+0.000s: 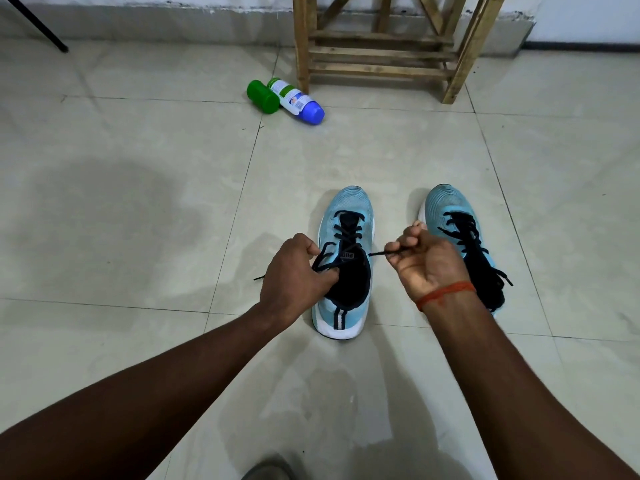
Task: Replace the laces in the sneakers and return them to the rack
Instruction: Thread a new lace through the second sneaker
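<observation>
On the tiled floor, toward its near middle, we see two light blue sneakers standing side by side, toes pointing away from us. Our left hand is closed on a stretch of the dark lace at the left side of the left sneaker, the fingers curled in at the collar edge; a short tip of lace sticks out past the hand toward the floor's left. Our right hand is pinched shut on the other end of that same lace, which runs taut from the shoe's upper eyelets across the gap to the fingertips. An orange thread band circles the right wrist.

Only the lower eyelets of the left sneaker are laced, and its tongue and dark opening lie exposed. Behind our right hand and partly hidden by it, the right sneaker carries a dark lace threaded along its length, with loose ends trailing at the heel side.

Toward the far edge of the floor, a wooden rack stands against the wall. Just left of its front leg, a green bottle and a white bottle with a blue cap lie on their sides, touching each other. A dark pole slants down at the far left corner.
</observation>
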